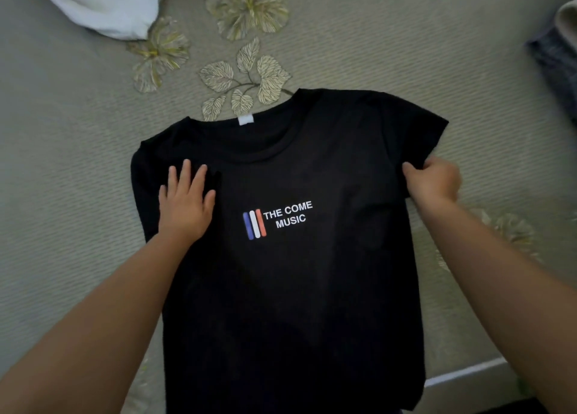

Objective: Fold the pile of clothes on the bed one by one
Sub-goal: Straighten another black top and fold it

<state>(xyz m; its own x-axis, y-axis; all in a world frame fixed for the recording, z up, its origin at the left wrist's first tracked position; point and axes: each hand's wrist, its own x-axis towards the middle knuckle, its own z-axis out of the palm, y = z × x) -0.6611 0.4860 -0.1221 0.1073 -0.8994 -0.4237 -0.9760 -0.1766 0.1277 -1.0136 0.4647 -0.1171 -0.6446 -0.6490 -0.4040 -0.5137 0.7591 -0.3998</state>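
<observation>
Flat on the patterned bedspread (406,54) lies a black T-shirt (296,273), front up, its white lettering and three coloured bars showing. Left hand (185,203) rests on the chest beside the print, fingers straight and spread. Right hand (432,181) pinches the sleeve edge, while a white cloth (103,4) sits well apart at the top left.

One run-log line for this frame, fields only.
stage: spreading black T-shirt print-up on bedspread | left hand: pressing chest flat | right hand: gripping sleeve | folds: none visible
</observation>
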